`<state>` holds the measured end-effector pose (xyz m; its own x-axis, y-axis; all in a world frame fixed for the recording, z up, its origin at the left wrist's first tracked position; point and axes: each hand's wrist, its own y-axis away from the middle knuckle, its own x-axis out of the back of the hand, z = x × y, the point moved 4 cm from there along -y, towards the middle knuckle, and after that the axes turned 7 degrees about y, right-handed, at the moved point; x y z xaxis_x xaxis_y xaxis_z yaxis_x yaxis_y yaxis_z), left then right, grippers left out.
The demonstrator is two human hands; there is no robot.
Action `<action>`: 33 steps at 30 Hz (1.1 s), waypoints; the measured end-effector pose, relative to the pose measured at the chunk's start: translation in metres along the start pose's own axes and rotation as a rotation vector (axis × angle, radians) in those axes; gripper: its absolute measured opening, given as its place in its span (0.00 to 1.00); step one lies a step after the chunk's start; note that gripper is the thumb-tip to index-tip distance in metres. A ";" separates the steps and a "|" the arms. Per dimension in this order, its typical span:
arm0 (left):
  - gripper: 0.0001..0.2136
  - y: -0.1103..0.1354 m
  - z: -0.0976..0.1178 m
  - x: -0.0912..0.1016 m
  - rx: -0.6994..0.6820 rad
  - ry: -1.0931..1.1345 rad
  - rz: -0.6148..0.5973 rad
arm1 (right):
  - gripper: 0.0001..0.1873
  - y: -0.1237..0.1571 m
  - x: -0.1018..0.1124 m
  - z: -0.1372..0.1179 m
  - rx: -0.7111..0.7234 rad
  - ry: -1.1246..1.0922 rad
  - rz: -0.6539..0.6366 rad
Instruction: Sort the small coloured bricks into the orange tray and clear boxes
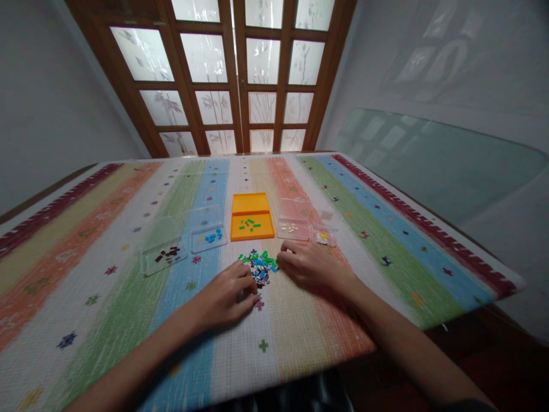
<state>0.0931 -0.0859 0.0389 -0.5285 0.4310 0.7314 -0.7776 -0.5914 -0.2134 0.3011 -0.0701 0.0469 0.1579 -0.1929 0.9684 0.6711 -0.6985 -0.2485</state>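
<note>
A loose pile of small building bricks, mostly green, blue, white and dark, lies on the tablecloth between my hands. My left hand rests against the pile's near left side, its fingers curled in; whatever they hold is hidden. At the right edge of the pile is my right hand, with fingertips pressed together beside the green bricks. Anything in that pinch is too small or covered to name. Just beyond the pile, an open orange box contains several green bricks.
Left of the orange box are open clear boxes with blue bricks and dark brown bricks. To its right, clear boxes hold cream bricks and yellow pieces. A striped tablecloth covers the table; its near edge is by my forearms.
</note>
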 end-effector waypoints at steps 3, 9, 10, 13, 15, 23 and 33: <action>0.06 0.000 -0.001 -0.002 0.021 -0.023 0.014 | 0.10 0.000 0.000 0.000 0.007 -0.004 0.006; 0.06 -0.004 0.003 0.010 0.056 0.004 0.077 | 0.10 0.001 -0.001 0.001 0.010 0.005 -0.009; 0.06 -0.004 0.001 0.015 0.060 -0.003 0.101 | 0.10 0.000 -0.001 0.001 0.011 0.006 -0.014; 0.07 -0.002 -0.008 0.031 0.080 -0.065 0.166 | 0.10 0.000 0.000 0.000 0.000 0.009 -0.025; 0.07 0.001 -0.016 0.036 0.103 -0.105 0.145 | 0.10 0.000 0.001 -0.001 -0.005 0.009 -0.025; 0.07 0.007 -0.026 0.032 0.097 -0.072 0.046 | 0.10 0.001 0.001 0.000 0.002 0.005 -0.035; 0.09 0.003 -0.032 0.025 -0.033 -0.039 0.059 | 0.10 0.000 -0.001 0.000 0.004 -0.008 -0.041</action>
<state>0.0669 -0.0556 0.0355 -0.5603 0.3687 0.7417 -0.7568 -0.5918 -0.2775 0.3011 -0.0702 0.0460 0.1358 -0.1585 0.9780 0.6803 -0.7027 -0.2084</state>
